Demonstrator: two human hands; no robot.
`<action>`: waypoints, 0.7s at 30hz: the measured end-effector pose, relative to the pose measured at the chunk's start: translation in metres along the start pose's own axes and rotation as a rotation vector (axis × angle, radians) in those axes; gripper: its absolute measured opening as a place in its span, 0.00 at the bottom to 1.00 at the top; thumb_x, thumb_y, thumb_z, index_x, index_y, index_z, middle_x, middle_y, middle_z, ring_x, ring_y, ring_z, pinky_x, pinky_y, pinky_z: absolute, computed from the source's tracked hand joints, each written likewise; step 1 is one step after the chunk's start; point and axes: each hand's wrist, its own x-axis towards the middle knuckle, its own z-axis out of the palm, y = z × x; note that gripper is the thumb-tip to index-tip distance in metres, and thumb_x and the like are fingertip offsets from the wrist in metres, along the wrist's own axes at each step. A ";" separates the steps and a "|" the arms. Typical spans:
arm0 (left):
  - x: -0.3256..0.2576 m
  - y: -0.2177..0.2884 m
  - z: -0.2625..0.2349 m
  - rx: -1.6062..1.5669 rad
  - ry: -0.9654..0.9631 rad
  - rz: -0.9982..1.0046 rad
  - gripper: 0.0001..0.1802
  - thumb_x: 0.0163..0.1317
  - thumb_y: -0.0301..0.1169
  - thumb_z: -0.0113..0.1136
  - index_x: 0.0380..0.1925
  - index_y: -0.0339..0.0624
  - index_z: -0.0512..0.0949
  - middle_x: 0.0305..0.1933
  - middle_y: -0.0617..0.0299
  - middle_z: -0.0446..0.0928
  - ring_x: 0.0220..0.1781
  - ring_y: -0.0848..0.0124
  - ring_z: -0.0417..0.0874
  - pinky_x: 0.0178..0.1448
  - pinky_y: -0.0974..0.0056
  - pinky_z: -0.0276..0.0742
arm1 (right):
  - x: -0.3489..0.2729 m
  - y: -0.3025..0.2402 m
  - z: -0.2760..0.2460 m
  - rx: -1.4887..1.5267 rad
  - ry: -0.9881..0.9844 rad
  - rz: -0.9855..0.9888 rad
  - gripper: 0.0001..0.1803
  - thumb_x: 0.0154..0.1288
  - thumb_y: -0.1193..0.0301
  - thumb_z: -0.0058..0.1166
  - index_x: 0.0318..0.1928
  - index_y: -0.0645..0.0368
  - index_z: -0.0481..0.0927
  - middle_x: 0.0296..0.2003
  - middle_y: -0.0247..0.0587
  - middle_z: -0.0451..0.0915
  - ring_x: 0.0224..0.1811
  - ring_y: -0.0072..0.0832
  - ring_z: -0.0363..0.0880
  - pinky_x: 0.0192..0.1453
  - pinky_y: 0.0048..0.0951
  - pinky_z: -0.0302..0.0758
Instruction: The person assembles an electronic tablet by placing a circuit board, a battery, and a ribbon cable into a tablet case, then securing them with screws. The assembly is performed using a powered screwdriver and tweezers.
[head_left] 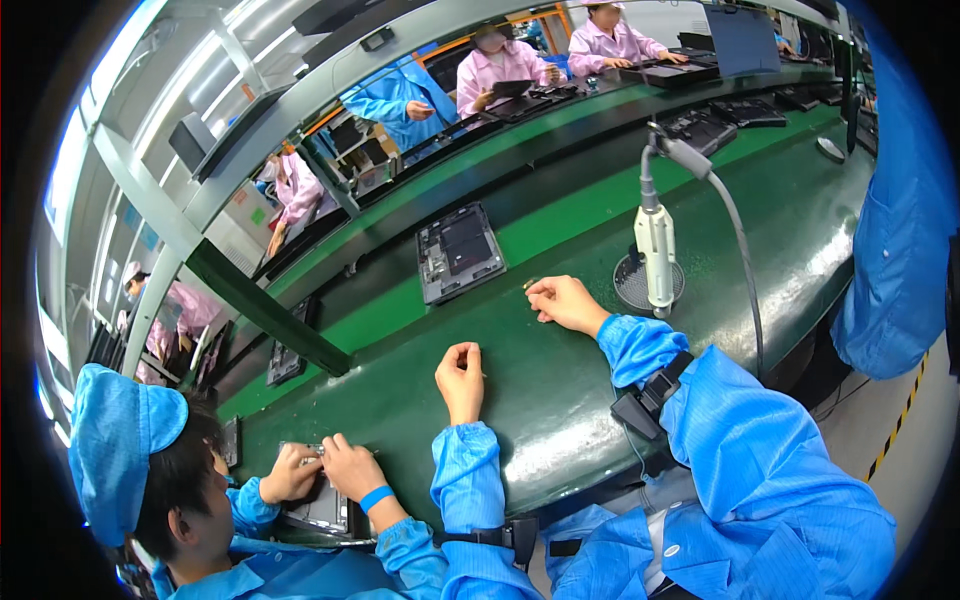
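Observation:
My left hand is closed above the green bench mat, its fingertips pinched together. Whatever may be between those fingers is too small to name. Farther out and to the right, my right hand is also closed in a pinch. A tiny yellowish bit shows at its fingertips, too small to make out. Beyond my hands, a flat dark device housing with its inner parts exposed lies on the bright green strip. Neither hand touches it.
A cream corded tool stands upright over a round dark mesh base at right. At left, a co-worker's hands handle another device. A metal post rises beyond them. More housings lie at far right; people in pink work opposite.

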 end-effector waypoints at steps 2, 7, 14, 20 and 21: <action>-0.001 0.002 0.003 -0.007 -0.023 0.018 0.10 0.61 0.31 0.59 0.32 0.33 0.80 0.22 0.64 0.76 0.22 0.79 0.73 0.24 0.71 0.72 | -0.003 0.003 -0.003 -0.178 0.045 -0.120 0.13 0.61 0.72 0.54 0.42 0.68 0.80 0.30 0.43 0.83 0.24 0.25 0.82 0.34 0.26 0.79; 0.002 -0.004 0.010 0.090 0.000 0.075 0.10 0.60 0.31 0.60 0.31 0.33 0.80 0.22 0.62 0.77 0.21 0.76 0.75 0.27 0.69 0.72 | -0.017 0.007 -0.003 -0.431 0.099 -0.304 0.12 0.57 0.68 0.56 0.40 0.61 0.83 0.34 0.46 0.83 0.38 0.40 0.82 0.45 0.35 0.77; 0.008 -0.003 0.020 0.621 0.021 0.424 0.08 0.55 0.34 0.60 0.31 0.42 0.81 0.40 0.57 0.78 0.47 0.57 0.75 0.51 0.55 0.70 | -0.051 0.007 0.001 -0.806 -0.103 -0.429 0.17 0.59 0.63 0.56 0.48 0.53 0.80 0.56 0.43 0.73 0.64 0.41 0.63 0.68 0.39 0.60; 0.040 -0.015 0.040 0.814 -0.076 0.447 0.21 0.59 0.42 0.55 0.48 0.42 0.76 0.55 0.56 0.74 0.60 0.57 0.70 0.65 0.52 0.61 | -0.063 0.010 0.005 -1.046 -0.138 -0.443 0.23 0.65 0.55 0.46 0.57 0.50 0.73 0.64 0.39 0.65 0.69 0.41 0.55 0.72 0.51 0.47; 0.047 -0.020 0.041 0.804 -0.080 0.447 0.22 0.60 0.43 0.54 0.49 0.41 0.76 0.56 0.55 0.74 0.60 0.57 0.70 0.66 0.53 0.60 | -0.064 0.008 0.007 -1.064 -0.150 -0.430 0.24 0.66 0.54 0.45 0.59 0.49 0.72 0.65 0.39 0.64 0.70 0.41 0.54 0.72 0.51 0.46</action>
